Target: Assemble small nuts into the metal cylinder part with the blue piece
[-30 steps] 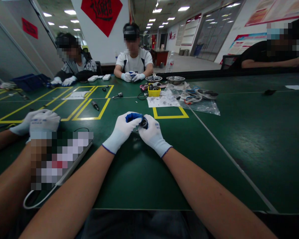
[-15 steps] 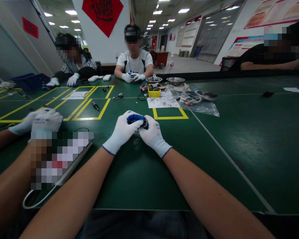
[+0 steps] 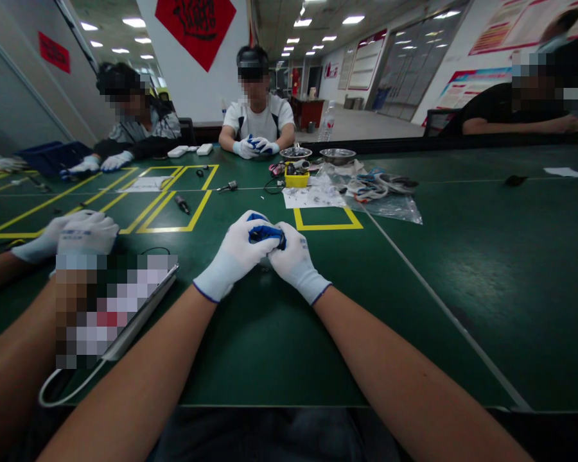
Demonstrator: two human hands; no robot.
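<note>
Both my hands wear white gloves with blue palms and meet above the green table (image 3: 270,346). My left hand (image 3: 243,247) is closed, its thumb and fingers bent toward the right hand. My right hand (image 3: 293,256) is closed against it from the other side. Between them is a small dark round part, now almost wholly covered by the fingers, so its exact kind cannot be made out. Just below the hands, tiny ring-like pieces (image 3: 264,269) lie on the table.
A co-worker's gloved hands (image 3: 87,232) rest at left, near a pale slab-like device (image 3: 142,314) with a white cable. Ahead are a yellow bin (image 3: 297,179) of parts, metal bowls (image 3: 338,156), bagged cables (image 3: 383,186) and a dark cylindrical part (image 3: 182,205). Two people sit opposite.
The fingers of my left hand have shifted over the dark part, which showed a metallic rim before and is now mostly covered. My right hand has barely moved.
</note>
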